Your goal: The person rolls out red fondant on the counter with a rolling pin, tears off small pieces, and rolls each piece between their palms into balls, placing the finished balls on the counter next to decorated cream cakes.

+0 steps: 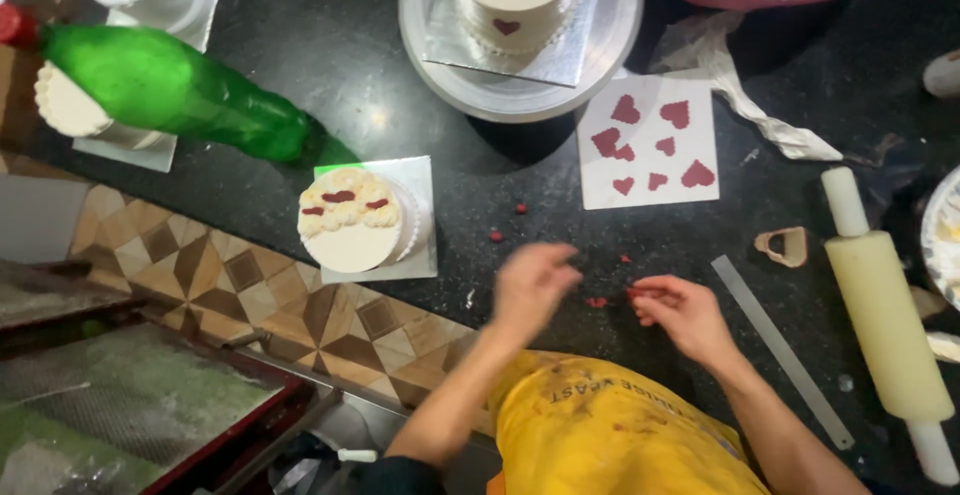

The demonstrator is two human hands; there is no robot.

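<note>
My right hand (pixel 683 313) rests on the black counter (pixel 300 25) with its fingertips pinched on a small red fondant piece (pixel 634 295). My left hand (pixel 535 285) is blurred just left of it, fingers held loosely together; whether it holds anything is unclear. A red scrap (pixel 598 302) lies between the hands. Above them sits a white sheet (pixel 700 105) carrying several red heart cut-outs (pixel 697 175). To the left is a small white cake (pixel 350 225) with piped edging and red bits, on a silver board.
A green bottle (pixel 180 90) lies at upper left beside two more small cakes (pixel 70 105). A heart-decorated cake sits on a turntable (pixel 600 45). At right are a heart cutter (pixel 783 247), a metal ruler (pixel 780 350) and a rolling pin (pixel 885 315).
</note>
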